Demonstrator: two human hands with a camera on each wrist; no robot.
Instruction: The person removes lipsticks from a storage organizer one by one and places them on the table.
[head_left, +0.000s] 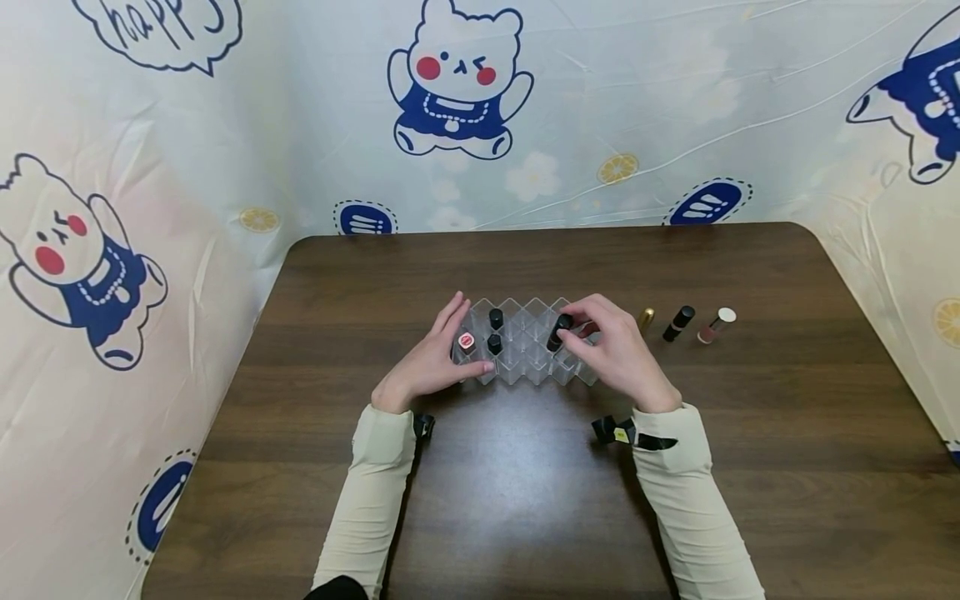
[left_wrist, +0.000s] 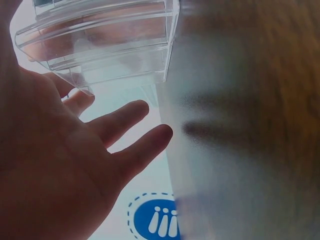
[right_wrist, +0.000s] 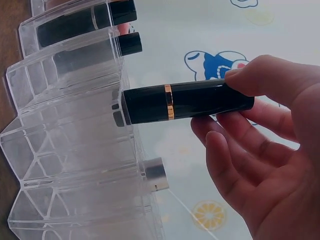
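left hand [head_left: 429, 357] spread around clear holder's [head_left: 527, 343] end, right hand [head_left: 618, 350] pinched gold-banded black tube [right_wrist: 192, 101], best kept square.

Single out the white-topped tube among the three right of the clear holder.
The rightmost tube, reddish below its white top; the middle tube is black-topped, the leftmost tube gold.

Glossy lipstick tube [right_wrist: 195, 101], smooth clear plastic holder [right_wrist: 75, 145]

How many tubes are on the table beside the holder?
3: gold tube nearest the right hand, black tube beside it, white-capped tube farthest right; others may be hidden.
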